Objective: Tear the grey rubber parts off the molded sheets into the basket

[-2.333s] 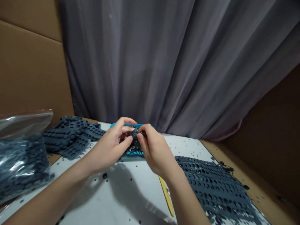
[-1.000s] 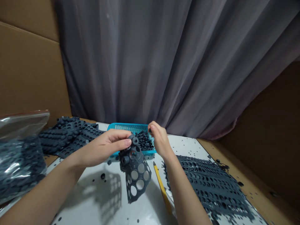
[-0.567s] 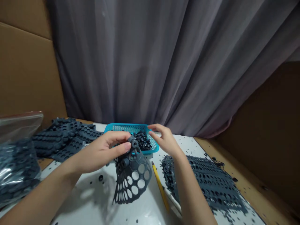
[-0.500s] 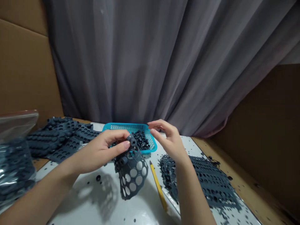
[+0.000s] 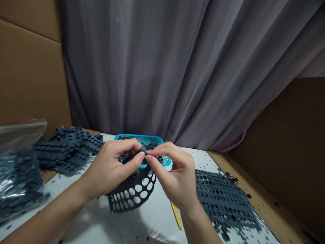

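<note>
My left hand (image 5: 111,169) grips a dark rubber sheet (image 5: 122,186) punched with rows of round holes, which hangs curved below the fingers. A small dark rubber piece (image 5: 143,148) sticks up between left thumb and forefinger at the sheet's upper end. My right hand (image 5: 176,173) meets it there, thumb and forefinger pinched at the piece's edge. Fingertips hide exactly what the right hand pinches. Just behind both hands is a blue plastic basket (image 5: 139,136) holding many small dark rubber pieces.
Perforated sheets (image 5: 225,196) lie stacked at right, amid scattered dark bits. A yellow pen-like tool (image 5: 176,216) lies under my right wrist. Moulded rubber sheets (image 5: 73,162) pile up at left, beside a clear bag (image 5: 17,183) of dark parts. Cardboard (image 5: 30,78) and a grey curtain (image 5: 152,67) enclose the table.
My right hand has moved left and down from beside the basket to meet the left fingertips, closing into a pinch. The hanging sheet has swung leftward and turned.
</note>
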A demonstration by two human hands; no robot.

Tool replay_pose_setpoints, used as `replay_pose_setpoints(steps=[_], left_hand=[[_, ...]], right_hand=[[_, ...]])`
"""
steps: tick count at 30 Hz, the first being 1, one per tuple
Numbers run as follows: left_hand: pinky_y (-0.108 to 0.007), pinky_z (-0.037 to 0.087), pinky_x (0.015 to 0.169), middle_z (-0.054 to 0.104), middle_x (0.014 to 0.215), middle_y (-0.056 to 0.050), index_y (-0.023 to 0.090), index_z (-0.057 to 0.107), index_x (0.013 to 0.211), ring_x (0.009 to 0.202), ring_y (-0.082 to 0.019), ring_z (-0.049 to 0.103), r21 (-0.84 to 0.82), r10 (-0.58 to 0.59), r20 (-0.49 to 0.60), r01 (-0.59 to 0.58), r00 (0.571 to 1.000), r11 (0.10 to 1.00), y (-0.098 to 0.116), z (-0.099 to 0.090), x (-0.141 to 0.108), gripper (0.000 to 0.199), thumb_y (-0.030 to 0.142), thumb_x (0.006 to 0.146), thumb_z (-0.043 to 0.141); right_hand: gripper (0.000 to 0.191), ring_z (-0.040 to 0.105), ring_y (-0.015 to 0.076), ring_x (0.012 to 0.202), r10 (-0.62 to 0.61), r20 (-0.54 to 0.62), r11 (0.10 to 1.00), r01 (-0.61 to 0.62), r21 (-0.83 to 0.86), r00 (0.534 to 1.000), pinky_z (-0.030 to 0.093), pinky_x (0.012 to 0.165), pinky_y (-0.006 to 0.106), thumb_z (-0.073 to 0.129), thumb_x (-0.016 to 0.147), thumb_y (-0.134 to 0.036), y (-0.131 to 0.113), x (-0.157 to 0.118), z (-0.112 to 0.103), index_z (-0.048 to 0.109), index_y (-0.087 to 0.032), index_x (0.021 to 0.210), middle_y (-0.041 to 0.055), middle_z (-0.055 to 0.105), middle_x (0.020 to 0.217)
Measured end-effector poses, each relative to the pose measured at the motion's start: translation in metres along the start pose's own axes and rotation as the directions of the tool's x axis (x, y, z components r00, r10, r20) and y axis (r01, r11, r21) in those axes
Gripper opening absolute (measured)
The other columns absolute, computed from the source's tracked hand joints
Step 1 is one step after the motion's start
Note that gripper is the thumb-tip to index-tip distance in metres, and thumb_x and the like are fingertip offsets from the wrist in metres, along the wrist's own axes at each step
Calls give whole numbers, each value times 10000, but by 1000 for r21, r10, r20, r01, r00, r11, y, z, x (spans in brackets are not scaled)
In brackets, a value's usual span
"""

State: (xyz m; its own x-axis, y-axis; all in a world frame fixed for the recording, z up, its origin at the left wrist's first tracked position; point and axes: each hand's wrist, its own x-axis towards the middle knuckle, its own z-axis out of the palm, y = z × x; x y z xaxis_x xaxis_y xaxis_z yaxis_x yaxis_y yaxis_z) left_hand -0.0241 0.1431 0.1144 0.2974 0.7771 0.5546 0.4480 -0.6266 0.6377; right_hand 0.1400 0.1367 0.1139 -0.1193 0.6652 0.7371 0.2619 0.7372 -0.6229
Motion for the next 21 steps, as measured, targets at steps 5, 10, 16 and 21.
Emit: replay_pose_setpoints(steps=[5,10,16,21], left_hand=[[-222,314,499,401,558,43,190,450,610,527,-99,376,-10,-7,6,7,1000,1000,0,-1,-1,276,316,854,482],[-213,332,499,433,575,37,186,481,622,542,-100,409,-88,-41,14,42,999,995,0,-6,-1,263,323,846,482],[-183,364,497,482,599,40,180,528,650,548,-89,455,-177,-94,40,100,995,979,2,-12,-1,228,299,839,485],[-178,390,533,496,618,37,181,539,667,574,-95,473,-210,-113,68,125,991,970,1,-12,-2,238,340,838,493]], right_hand=[[59,555,137,706,161,68,942,-174,286,985,428,667,276,641,767,-187,4,-1,7,650,-203,711,9,628,728],[77,532,111,669,342,33,751,-294,592,939,411,668,248,635,771,-250,20,4,8,621,-188,728,-12,592,683],[70,502,106,654,340,-155,815,-208,541,928,381,686,251,593,803,-233,28,13,-13,585,-182,757,-25,544,656],[257,444,104,603,198,-211,903,-95,418,957,349,618,251,462,877,-249,25,12,-19,499,-180,632,-27,465,621]])
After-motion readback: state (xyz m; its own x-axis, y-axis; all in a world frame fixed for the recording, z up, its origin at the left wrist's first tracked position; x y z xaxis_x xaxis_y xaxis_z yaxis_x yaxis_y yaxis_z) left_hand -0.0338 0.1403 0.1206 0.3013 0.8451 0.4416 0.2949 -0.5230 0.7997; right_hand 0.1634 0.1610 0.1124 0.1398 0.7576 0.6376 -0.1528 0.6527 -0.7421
